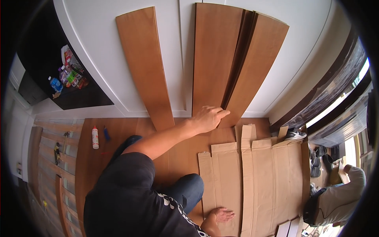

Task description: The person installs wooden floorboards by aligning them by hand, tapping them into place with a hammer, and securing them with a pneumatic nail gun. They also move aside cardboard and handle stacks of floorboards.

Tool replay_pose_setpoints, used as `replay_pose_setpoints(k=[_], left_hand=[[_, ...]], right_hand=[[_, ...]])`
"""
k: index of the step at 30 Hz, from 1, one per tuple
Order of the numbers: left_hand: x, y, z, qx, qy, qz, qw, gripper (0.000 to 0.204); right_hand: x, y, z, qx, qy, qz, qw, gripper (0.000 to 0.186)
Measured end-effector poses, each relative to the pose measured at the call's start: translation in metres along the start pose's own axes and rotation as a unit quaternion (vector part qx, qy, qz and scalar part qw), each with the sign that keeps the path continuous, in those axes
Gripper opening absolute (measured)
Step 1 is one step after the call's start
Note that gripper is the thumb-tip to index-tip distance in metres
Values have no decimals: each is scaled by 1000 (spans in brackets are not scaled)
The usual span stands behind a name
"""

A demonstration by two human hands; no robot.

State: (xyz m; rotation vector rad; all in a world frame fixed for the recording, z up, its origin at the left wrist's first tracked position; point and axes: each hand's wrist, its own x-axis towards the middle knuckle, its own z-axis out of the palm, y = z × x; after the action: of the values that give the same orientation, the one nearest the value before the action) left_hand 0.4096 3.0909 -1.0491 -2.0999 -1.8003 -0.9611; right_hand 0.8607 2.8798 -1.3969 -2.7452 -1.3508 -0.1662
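Observation:
My left hand (210,115) reaches up from a dark sleeve to the foot of the leaning wooden boards, its bent fingers gripping near the seam between the middle board (214,51) and the right board (262,55). Another single board (140,59) leans on the white panelled surface to the left. Low down, my right hand (222,214) lies with fingers spread on flattened brown cardboard (268,185). My bent knee in dark jeans (185,189) rests on the wooden floor (166,166) beside the cardboard.
A white glue bottle (95,138) and a blue item (106,134) stand left. Beyond are slats (63,185) with a hammer (57,154), and a dark recess holding bottles (71,75). At right are shoes (295,134) and a crouching co-worker (339,197) near wrapped window frames.

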Motion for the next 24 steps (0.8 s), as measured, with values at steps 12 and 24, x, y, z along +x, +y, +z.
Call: replay_pose_setpoints(k=[12,24], left_hand=[[-261,-71,-266,201,-263,-270,904,28],[-493,71,-272,135,-302,-452,829,43]], right_hand=[[-10,-5,24,29,12,-1,1000,62],[4,-27,21,58,74,-166,982,65]])
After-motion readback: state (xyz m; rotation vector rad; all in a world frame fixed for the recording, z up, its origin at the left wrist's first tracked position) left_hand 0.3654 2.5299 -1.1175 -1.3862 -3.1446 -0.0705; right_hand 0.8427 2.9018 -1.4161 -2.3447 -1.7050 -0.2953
